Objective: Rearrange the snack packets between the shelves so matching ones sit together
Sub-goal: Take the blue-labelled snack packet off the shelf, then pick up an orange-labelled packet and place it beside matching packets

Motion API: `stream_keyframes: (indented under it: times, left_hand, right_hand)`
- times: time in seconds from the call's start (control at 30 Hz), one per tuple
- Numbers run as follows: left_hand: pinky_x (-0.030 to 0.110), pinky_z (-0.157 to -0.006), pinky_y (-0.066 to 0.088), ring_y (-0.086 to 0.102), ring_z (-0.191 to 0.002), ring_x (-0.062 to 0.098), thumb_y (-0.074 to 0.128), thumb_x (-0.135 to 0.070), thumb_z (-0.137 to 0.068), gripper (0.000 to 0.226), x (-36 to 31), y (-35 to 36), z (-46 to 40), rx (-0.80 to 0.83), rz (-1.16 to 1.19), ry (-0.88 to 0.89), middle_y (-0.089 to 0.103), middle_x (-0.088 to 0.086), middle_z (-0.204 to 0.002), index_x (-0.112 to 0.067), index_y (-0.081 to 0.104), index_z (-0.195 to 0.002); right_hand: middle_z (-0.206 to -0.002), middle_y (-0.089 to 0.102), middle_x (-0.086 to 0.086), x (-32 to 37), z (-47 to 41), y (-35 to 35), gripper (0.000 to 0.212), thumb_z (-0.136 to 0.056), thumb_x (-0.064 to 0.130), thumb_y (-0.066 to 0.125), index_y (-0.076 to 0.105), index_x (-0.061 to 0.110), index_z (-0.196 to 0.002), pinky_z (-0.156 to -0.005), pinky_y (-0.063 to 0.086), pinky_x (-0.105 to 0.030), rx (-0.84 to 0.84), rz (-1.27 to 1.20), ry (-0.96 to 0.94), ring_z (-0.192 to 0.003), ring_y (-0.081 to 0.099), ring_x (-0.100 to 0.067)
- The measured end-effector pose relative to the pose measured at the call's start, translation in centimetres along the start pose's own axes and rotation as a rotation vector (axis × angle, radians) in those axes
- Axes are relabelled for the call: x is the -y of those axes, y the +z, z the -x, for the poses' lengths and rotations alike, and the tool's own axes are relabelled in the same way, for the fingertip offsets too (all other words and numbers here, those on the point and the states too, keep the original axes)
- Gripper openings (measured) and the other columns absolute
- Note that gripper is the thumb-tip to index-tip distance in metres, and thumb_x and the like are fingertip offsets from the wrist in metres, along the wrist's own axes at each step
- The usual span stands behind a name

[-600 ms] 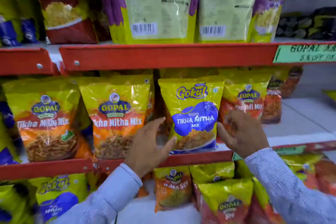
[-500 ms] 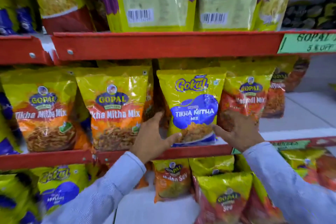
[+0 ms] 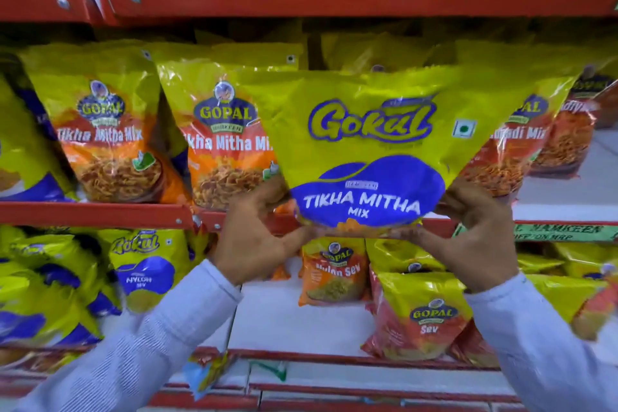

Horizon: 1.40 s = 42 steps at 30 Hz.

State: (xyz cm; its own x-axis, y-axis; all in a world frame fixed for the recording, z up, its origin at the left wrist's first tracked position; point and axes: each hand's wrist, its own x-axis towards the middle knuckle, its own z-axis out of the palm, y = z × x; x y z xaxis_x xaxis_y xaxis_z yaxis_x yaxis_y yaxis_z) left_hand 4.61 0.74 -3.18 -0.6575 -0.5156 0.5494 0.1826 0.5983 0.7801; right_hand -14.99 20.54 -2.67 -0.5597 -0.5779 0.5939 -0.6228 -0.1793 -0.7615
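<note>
I have the Gokul Tikha Mitha Mix packet (image 3: pixel 371 150) clear of the middle shelf (image 3: pixel 93 213), held up in front of the row with its face toward me. Both hands are closed on its bottom corners — my left hand (image 3: pixel 254 237) pinching the lower left, my right hand (image 3: pixel 475 231) the lower right — so the soft bag stays upright and I can read the label. It was the odd one here: the two packets left of it are Gopal Tikha Mitha Mix (image 3: pixel 110 130), another Gopal bag (image 3: pixel 521 144) sits behind on the right. On the lower shelf (image 3: pixel 301 311) to my left stands a Gokul Nylon Sev packet (image 3: pixel 143 264) among other blue-and-yellow bags, so I judge that is where this one belongs — with its own brand
</note>
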Motion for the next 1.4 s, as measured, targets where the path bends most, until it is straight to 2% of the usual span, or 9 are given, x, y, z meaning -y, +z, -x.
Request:
stream_keyframes:
  times: [0.3, 0.43, 0.57, 0.67, 0.8, 0.9, 1.03, 1.2, 1.4]
  left_hand:
    - [-0.003, -0.077, 0.047, 0.064, -0.093, -0.024, 0.089, -0.029, -0.056, 0.051, 7.3, -5.5, 12.2, 0.046, -0.243, -0.245, 0.066, -0.049, -0.105, -0.034, 0.069, -0.102]
    - [0.013, -0.081, 0.058, 0.071, -0.095, -0.013, 0.087, -0.016, -0.058, 0.062, 14.1, -6.3, 16.1, 0.090, -0.185, -0.484, 0.072, -0.041, -0.104, -0.049, 0.067, -0.107]
    - [0.028, -0.091, 0.059, 0.067, -0.096, -0.017, 0.082, -0.036, -0.058, 0.060, 20.5, -6.5, 17.1, 0.118, -0.116, -0.617, 0.070, -0.043, -0.106, -0.028, 0.065, -0.116]
    - [0.041, -0.095, 0.059, 0.070, -0.100, -0.005, 0.081, -0.027, -0.062, 0.054, 23.2, -6.3, 16.2, 0.141, -0.127, -0.677, 0.077, -0.021, -0.108, -0.025, 0.068, -0.115]
    - [0.040, -0.087, 0.058, 0.072, -0.111, 0.029, 0.069, -0.046, -0.064, 0.072, 22.6, -6.8, 14.9, 0.144, -0.240, -0.703, 0.077, 0.011, -0.117, -0.013, 0.064, -0.127]
    - [0.036, -0.092, 0.052, 0.064, -0.122, 0.037, 0.074, -0.039, -0.076, 0.083, 20.0, -8.2, 14.8, 0.150, -0.461, -0.628, 0.065, 0.019, -0.137, -0.004, 0.046, -0.145]
    - [0.055, -0.112, 0.046, 0.048, -0.141, 0.039, 0.060, -0.046, -0.084, 0.079, 14.8, -11.9, 13.8, 0.051, -0.806, -0.282, 0.048, 0.016, -0.156, -0.007, 0.042, -0.150]
    - [0.058, -0.118, 0.033, 0.029, -0.154, 0.033, 0.054, -0.051, -0.089, 0.074, 8.5, -17.0, 9.3, -0.150, -1.069, -0.010, 0.035, 0.008, -0.165, -0.019, 0.038, -0.153]
    - [0.058, -0.118, 0.033, 0.034, -0.151, 0.035, 0.056, -0.052, -0.085, 0.077, 6.0, -22.4, 4.9, -0.322, -1.123, 0.035, 0.039, 0.011, -0.162, -0.014, 0.040, -0.151]
  right_hand:
    - [-0.093, 0.071, 0.043, -3.7, 10.2, 11.3, 0.051, -0.054, 0.030, 0.095, 0.074, 0.023, -0.100, -0.078, 0.052, -0.004, 0.222, -0.034, 0.246, -0.089, 0.070, 0.014]
    - [-0.091, 0.076, 0.028, -9.2, 13.1, 17.2, 0.057, -0.059, 0.009, 0.094, 0.066, 0.036, -0.099, -0.085, 0.056, -0.017, 0.362, -0.049, 0.513, -0.087, 0.069, 0.012]
    - [-0.088, 0.076, 0.024, -14.2, 13.5, 21.9, 0.057, -0.066, -0.013, 0.081, 0.064, 0.033, -0.096, -0.080, 0.055, -0.014, 0.454, -0.045, 0.647, -0.086, 0.068, 0.009]
    - [-0.089, 0.076, 0.025, -16.4, 12.9, 24.0, 0.054, -0.068, -0.015, 0.076, 0.063, 0.027, -0.101, -0.078, 0.055, -0.017, 0.470, 0.042, 0.664, -0.088, 0.068, 0.007]
    - [-0.109, 0.075, -0.011, -14.7, 11.6, 25.3, 0.044, -0.076, -0.002, 0.077, 0.063, 0.006, -0.117, -0.087, 0.056, -0.040, 0.489, 0.203, 0.687, -0.100, 0.070, -0.027]
    - [-0.112, 0.074, -0.009, -9.9, 10.9, 24.7, 0.054, -0.078, 0.022, 0.075, 0.054, 0.013, -0.126, -0.080, 0.054, -0.038, 0.569, 0.519, 0.546, -0.100, 0.070, -0.034]
    - [-0.111, 0.077, 0.002, -2.4, 8.9, 23.5, 0.048, -0.074, 0.026, 0.072, 0.064, 0.022, -0.121, -0.068, 0.060, -0.035, 0.451, 0.872, 0.094, -0.094, 0.072, -0.028]
    - [-0.129, 0.068, -0.004, 5.3, 3.4, 26.0, 0.048, -0.083, 0.024, 0.059, 0.061, 0.013, -0.129, -0.090, 0.059, -0.040, 0.275, 0.828, -0.328, -0.109, 0.064, -0.027]
    - [-0.137, 0.064, -0.011, 9.7, -2.2, 31.0, 0.058, -0.080, 0.021, 0.070, 0.057, 0.006, -0.134, -0.100, 0.056, -0.041, 0.296, 0.777, -0.357, -0.117, 0.066, -0.030]
